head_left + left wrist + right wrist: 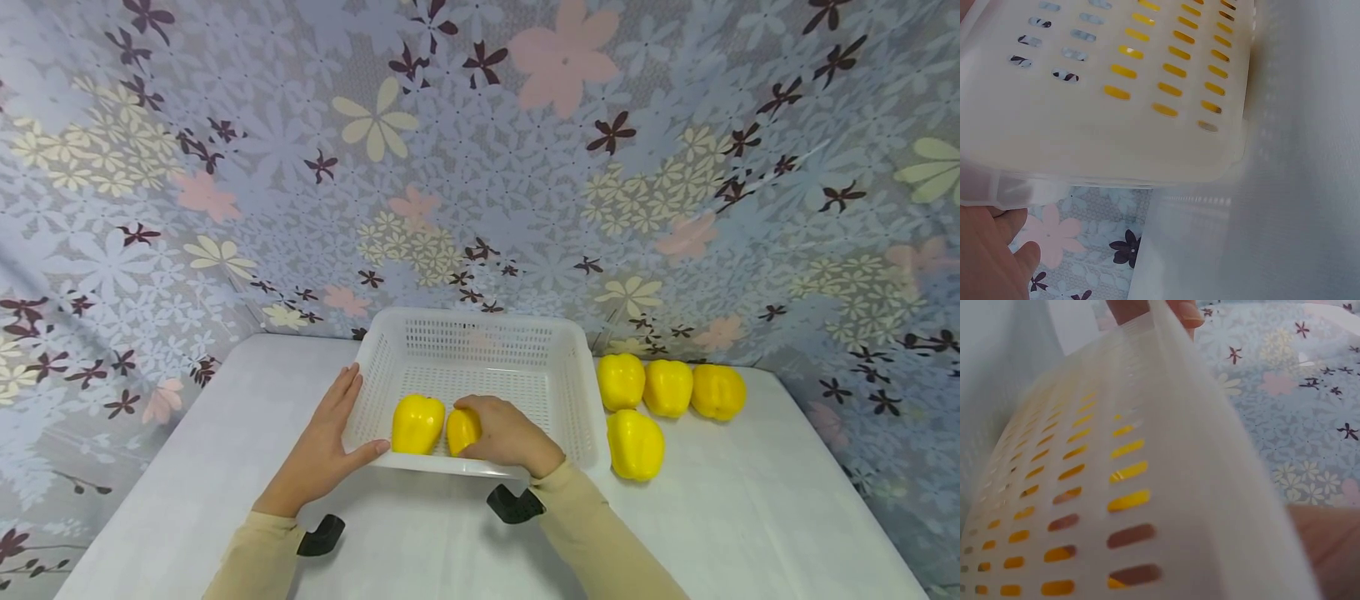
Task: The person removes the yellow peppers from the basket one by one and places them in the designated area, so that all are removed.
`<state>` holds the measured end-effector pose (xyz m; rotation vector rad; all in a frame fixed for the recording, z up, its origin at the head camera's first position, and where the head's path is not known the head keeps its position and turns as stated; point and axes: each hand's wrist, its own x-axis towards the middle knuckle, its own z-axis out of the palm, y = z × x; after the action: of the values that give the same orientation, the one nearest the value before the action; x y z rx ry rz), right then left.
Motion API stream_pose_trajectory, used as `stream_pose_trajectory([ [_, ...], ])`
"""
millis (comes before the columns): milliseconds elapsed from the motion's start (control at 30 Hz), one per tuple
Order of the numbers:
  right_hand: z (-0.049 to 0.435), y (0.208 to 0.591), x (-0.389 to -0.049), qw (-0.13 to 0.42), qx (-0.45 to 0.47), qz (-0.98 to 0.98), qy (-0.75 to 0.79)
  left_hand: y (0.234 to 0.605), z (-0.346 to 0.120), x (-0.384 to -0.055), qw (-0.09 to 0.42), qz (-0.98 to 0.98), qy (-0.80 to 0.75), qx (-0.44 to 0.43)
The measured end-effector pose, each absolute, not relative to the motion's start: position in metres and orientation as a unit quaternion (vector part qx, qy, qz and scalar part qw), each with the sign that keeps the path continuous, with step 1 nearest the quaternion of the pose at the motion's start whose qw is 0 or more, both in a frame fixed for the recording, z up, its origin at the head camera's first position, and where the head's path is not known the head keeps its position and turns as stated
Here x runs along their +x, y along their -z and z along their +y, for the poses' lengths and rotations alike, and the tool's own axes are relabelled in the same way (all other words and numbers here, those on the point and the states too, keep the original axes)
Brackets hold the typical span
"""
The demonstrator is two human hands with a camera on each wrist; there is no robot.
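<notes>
A white perforated plastic basket (573, 392) stands on the table. Inside it, near the front wall, sits one yellow bell pepper (417, 423). Just right of that one, my right hand (510, 435) reaches over the front rim and grips a second yellow bell pepper (461, 431), partly covered by the fingers. My left hand (321, 454) rests against the basket's front left corner, fingers straight along the side and thumb on the front rim. Through the slots of the basket wall (1085, 147), yellow shows in the left wrist view.
Right of the basket, several yellow bell peppers (668, 389) lie on the white table (750, 500), the nearest one (636, 445) close to the basket's side. A flowered cloth (480, 167) hangs behind and around the table.
</notes>
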<state>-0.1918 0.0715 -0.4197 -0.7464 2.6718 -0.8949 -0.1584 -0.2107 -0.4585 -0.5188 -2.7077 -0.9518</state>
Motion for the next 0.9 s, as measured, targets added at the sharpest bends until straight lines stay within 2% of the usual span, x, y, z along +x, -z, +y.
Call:
stream_pose_trajectory([
  [533, 0.069, 0.4197, -0.1907, 0.119, -0.229, 0.926, 0.276, 0.458, -0.2104, -0.1582, 0.112, -0.923, 0.323, -0.175],
  [900, 0.0697, 0.4151, -0.1847, 0.098, -0.211, 0.93, 0.283, 0.4583, -0.2108, -0.1584, 0.112, -0.922, 0.326, -0.177],
])
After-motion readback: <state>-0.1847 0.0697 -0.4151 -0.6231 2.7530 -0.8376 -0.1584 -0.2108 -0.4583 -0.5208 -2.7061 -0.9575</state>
